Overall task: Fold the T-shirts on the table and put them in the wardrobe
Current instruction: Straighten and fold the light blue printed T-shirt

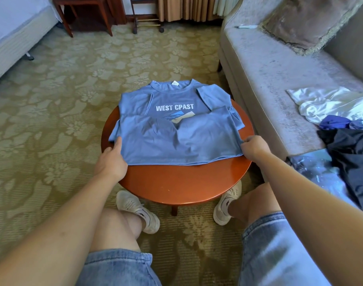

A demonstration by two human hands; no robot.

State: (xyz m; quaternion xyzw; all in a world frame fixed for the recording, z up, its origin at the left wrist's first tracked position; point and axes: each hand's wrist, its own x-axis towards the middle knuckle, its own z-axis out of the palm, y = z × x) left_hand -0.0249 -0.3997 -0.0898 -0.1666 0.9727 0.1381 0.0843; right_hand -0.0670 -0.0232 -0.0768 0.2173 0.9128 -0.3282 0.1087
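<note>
A blue T-shirt printed WEST CPAST lies on a small round wooden table, its lower part folded up over the print and both sleeves turned in. My left hand holds the fold's left near corner, thumb on top of the cloth and fingers hidden beneath it. My right hand pinches the fold's right near corner with curled fingers. The collar points away from me.
A grey sofa stands to the right with a heap of other clothes and a cushion on it. A bed is at far left, a wooden chair and a luggage rack at the back. Patterned carpet covers the floor.
</note>
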